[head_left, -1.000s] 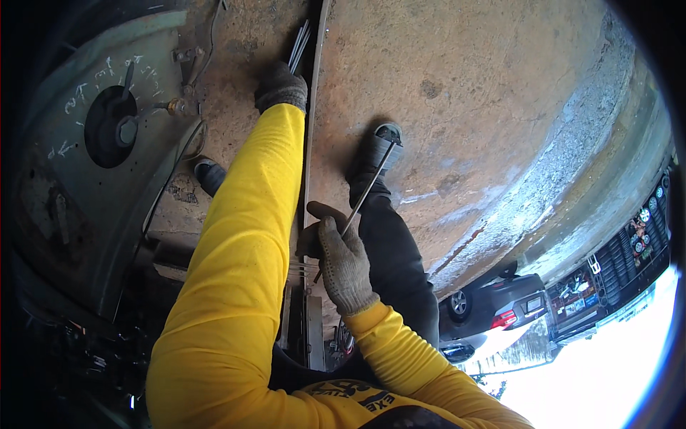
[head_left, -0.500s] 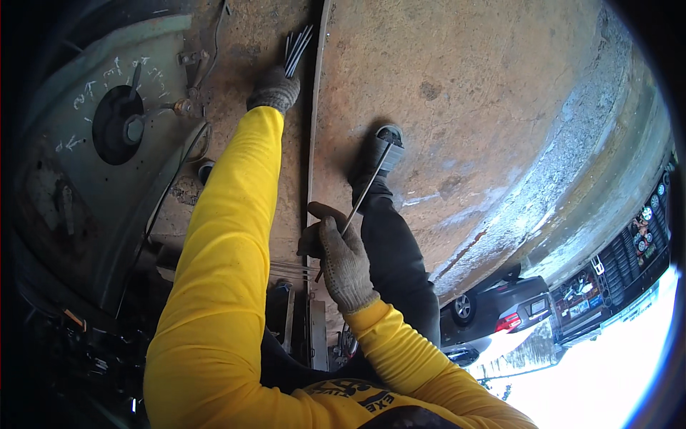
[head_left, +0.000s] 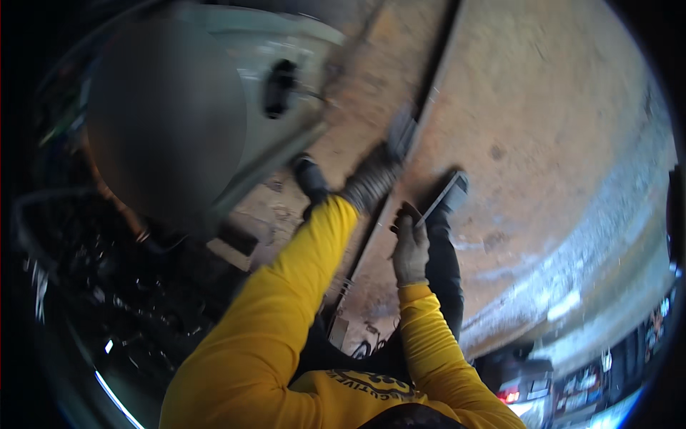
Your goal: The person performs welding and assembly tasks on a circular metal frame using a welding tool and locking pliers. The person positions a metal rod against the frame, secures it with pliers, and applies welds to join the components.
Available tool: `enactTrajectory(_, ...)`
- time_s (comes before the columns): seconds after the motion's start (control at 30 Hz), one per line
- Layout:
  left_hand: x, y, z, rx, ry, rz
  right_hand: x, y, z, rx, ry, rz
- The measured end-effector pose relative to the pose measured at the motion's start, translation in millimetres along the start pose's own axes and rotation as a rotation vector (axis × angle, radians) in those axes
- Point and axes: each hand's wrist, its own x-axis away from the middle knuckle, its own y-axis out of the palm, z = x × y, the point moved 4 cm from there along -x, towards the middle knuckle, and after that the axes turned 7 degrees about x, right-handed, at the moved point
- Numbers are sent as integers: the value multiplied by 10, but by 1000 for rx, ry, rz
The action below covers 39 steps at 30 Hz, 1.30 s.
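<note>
My left hand (head_left: 375,175), in a dark, dirty knit glove, is closed round a bundle of thin grey welding rods (head_left: 402,132). The bundle is smeared by motion and points away from me, over a long dark gap in the brown surface. Nearer to me and to the right, my right hand (head_left: 411,254) wears a paler grey glove with darkened fingers. It grips a single thin rod (head_left: 437,196), which slants up and right across my shoe. The rod's lower end is hidden by the hand.
A greenish-grey metal panel (head_left: 296,50) with a dark hole stands at left, partly covered by a blurred patch. A long seam (head_left: 433,89) with a raised edge crosses the brown floor. Dark clutter (head_left: 150,307) fills the lower left. A parked car (head_left: 518,375) shows at lower right.
My view has swung, so the panel and floor seam sit farther right and tilted. My left hand has come closer to my right with the rods; the right hand keeps its rod.
</note>
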Motion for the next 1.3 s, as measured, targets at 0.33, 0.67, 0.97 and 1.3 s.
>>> enactTrajectory(0.33,2515,9,949,246,-80,56,1767,6,-761,687,-157,-549)
enactTrajectory(0.67,3566,-677,2554,452,278,545,2558,271,-2221,325,-94,-716)
enactTrajectory(0.97,4865,-1890,3131,805,670,673,3173,1334,-3027,617,-590,-835)
enactTrajectory(1.3,5502,-2652,2494,1216,615,512,4191,2395,-3189,836,-346,-917)
